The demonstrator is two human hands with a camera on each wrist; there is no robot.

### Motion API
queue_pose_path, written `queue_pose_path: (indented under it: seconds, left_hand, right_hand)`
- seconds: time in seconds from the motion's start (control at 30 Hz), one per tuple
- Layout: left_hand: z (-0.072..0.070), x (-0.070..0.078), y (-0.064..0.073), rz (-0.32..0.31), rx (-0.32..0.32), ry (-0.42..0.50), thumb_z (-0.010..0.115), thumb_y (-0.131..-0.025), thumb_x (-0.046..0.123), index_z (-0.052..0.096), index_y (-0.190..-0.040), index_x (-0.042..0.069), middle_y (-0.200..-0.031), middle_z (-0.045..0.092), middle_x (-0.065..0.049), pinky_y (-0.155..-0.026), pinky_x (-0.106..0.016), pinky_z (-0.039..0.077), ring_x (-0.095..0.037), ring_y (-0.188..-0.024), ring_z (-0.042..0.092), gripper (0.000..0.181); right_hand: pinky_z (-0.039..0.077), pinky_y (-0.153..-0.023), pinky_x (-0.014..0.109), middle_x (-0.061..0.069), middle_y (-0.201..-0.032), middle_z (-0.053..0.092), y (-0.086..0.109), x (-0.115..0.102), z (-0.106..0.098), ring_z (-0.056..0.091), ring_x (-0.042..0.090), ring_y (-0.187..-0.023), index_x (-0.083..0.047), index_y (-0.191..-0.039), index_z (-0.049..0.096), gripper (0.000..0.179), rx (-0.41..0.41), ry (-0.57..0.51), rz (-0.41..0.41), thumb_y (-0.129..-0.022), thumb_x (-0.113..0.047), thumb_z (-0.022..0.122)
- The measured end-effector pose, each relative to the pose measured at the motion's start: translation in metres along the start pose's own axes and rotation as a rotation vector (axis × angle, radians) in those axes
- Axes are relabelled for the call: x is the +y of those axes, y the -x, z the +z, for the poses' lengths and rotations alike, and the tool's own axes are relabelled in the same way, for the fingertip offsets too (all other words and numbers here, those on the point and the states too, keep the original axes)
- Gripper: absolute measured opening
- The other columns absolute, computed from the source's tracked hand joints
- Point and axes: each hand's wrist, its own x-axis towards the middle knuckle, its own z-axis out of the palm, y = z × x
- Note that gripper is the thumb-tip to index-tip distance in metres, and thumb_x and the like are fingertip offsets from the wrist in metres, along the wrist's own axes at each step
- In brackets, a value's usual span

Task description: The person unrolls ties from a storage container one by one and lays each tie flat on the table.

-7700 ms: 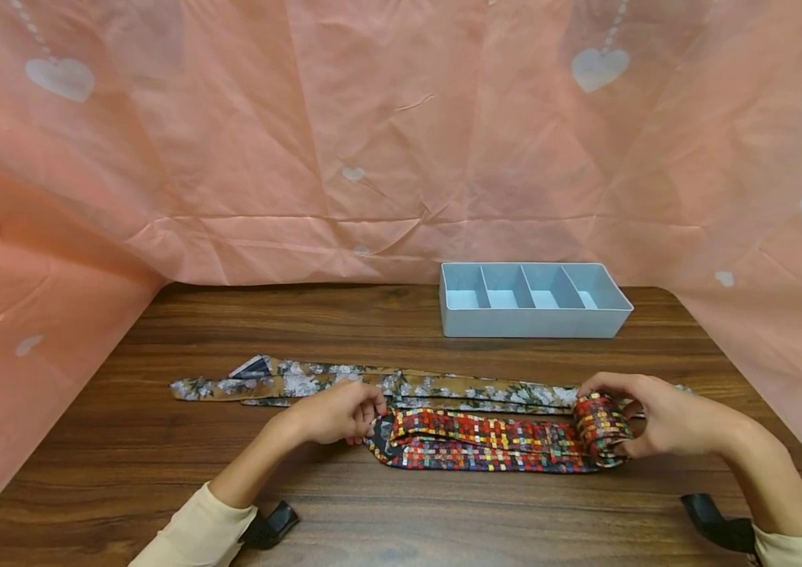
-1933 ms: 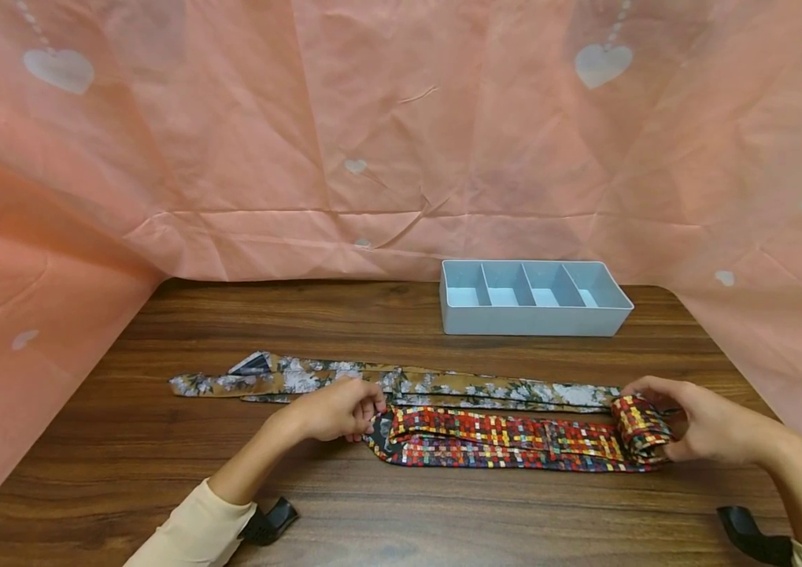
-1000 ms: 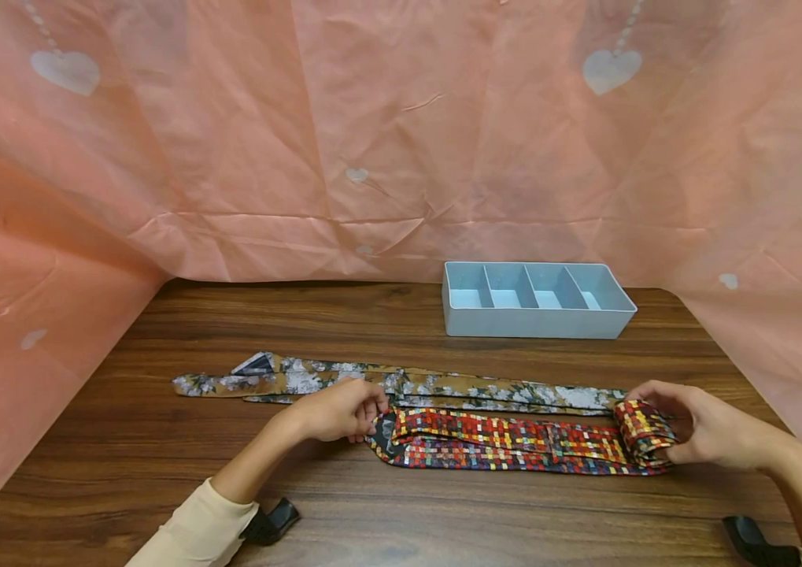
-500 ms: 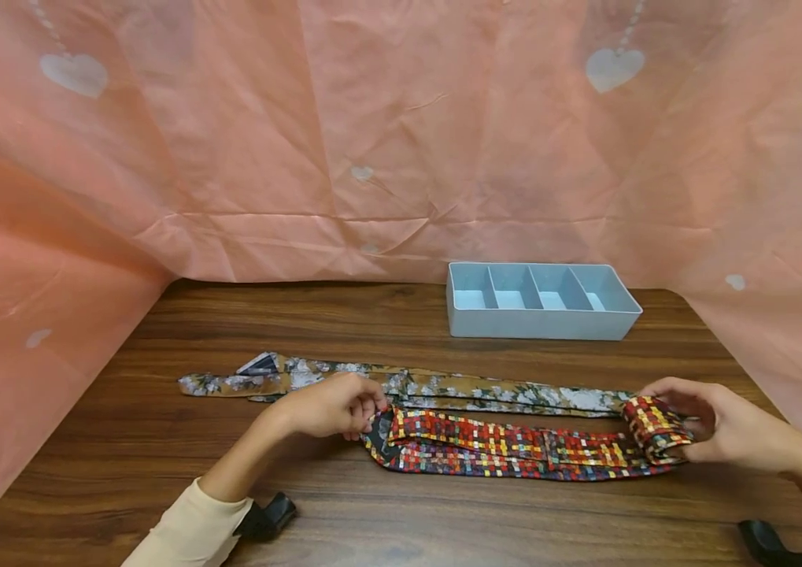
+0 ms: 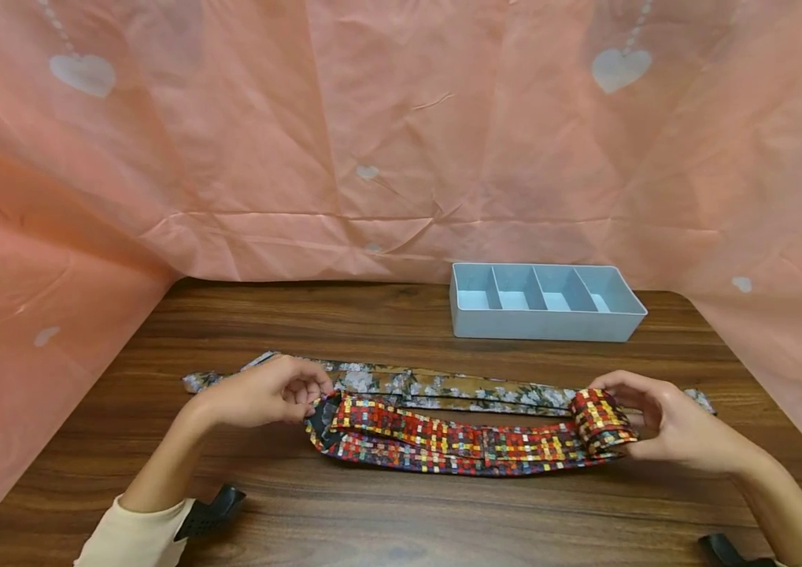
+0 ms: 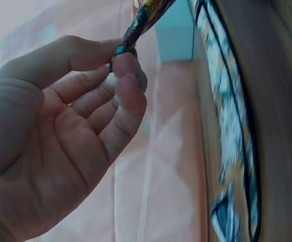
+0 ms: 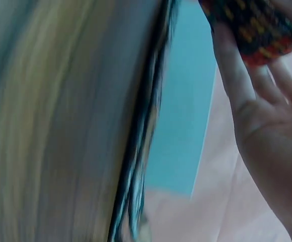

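Observation:
A multicoloured checked necktie (image 5: 443,438) stretches between the two hands in the head view, its right end wound into a roll. My left hand (image 5: 269,391) pinches the dark-lined wide tip between thumb and fingers; the left wrist view shows the same pinch on the tie's edge. My right hand (image 5: 677,425) grips the roll, thumb at the near side and fingers at the far side. Behind lies a second necktie (image 5: 436,387), brown with pale flowers, laid flat and folded over; the left hand and the checked tie cover parts of it.
A pale blue box (image 5: 542,324) with several compartments stands at the back right of the wooden table (image 5: 401,520). Pink curtain cloth (image 5: 401,142) with hearts hangs behind and along both sides.
Over the earlier frames the right hand went rightward with the roll. In the last half second both hands moved left with the checked tie, uncovering the floral tie's right end.

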Motion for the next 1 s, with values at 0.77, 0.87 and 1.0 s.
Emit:
queue_pose_path:
  seconds: [0.77,0.87,1.0]
  left_hand:
    - [-0.054,-0.058,0.101,0.003,0.3,0.083,0.056,-0.091,-0.018,0.062,-0.113,-0.008,-0.095,0.07,0.001,-0.06,-0.029,0.056,-0.008,-0.077,0.065,0.025]
    - [-0.057,-0.066,0.108,-0.022,0.329,0.051,0.057,-0.092,-0.017,0.063,-0.112,-0.008,-0.091,0.07,0.003,-0.059,-0.028,0.055,-0.008,-0.076,0.065,0.023]
    - [-0.059,-0.077,0.118,-0.046,0.367,0.058,0.057,-0.094,-0.017,0.063,-0.111,-0.008,-0.09,0.071,0.004,-0.059,-0.027,0.056,-0.006,-0.076,0.065,0.02]
  right_hand:
    - [0.059,-0.092,0.035,0.016,-0.124,0.063,-0.1,-0.029,0.099,0.064,0.01,-0.116,-0.003,-0.13,0.057,0.068,0.176,0.034,0.096,-0.069,0.019,0.077]
    - [0.058,-0.094,0.036,0.015,-0.123,0.064,-0.109,-0.03,0.106,0.065,0.019,-0.116,-0.003,-0.13,0.058,0.067,0.176,0.041,0.093,-0.069,0.017,0.078]
    - [0.058,-0.094,0.036,0.015,-0.123,0.065,-0.118,-0.03,0.115,0.065,0.029,-0.116,-0.002,-0.129,0.058,0.066,0.166,0.032,0.108,-0.069,0.016,0.078]
